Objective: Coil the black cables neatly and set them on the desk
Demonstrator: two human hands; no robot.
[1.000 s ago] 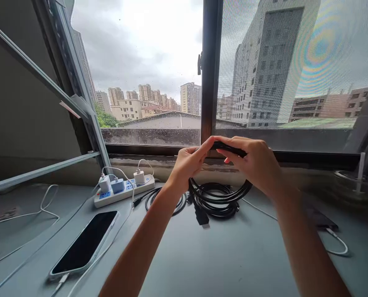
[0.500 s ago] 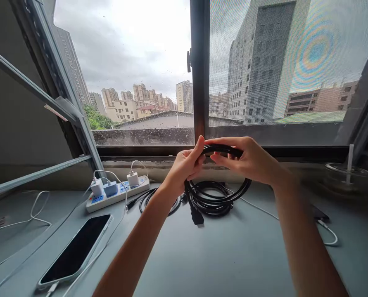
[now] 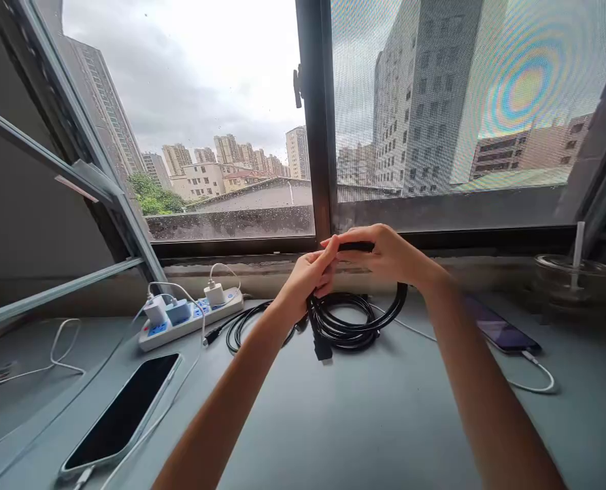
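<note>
A loop of thick black cable [image 3: 400, 299] hangs between my two hands, above the desk. My left hand [image 3: 313, 272] is closed round its left side, thumb pressed along the top. From below that hand drops the cable's black plug end [image 3: 323, 349]. Over the top of the loop, my right hand [image 3: 379, 253] grips the cable between thumb and fingers, its fingertips meeting my left thumb. Behind the held loop lies a coiled black cable [image 3: 351, 344] on the desk. A thinner black cable coil [image 3: 241, 327] rests to its left, partly behind my left forearm.
At the back left stands a white power strip [image 3: 180, 329] with several chargers. A phone [image 3: 124, 415] lies at front left, another phone [image 3: 507, 330] at right beside my right forearm, both with white cables. A clear cup with a straw [image 3: 570, 286] stands far right, below the window [image 3: 323, 170].
My right hand has moved left along the loop, up to my left hand, its fingers closing on the cable. The view has shifted slightly, and more of the right phone shows.
</note>
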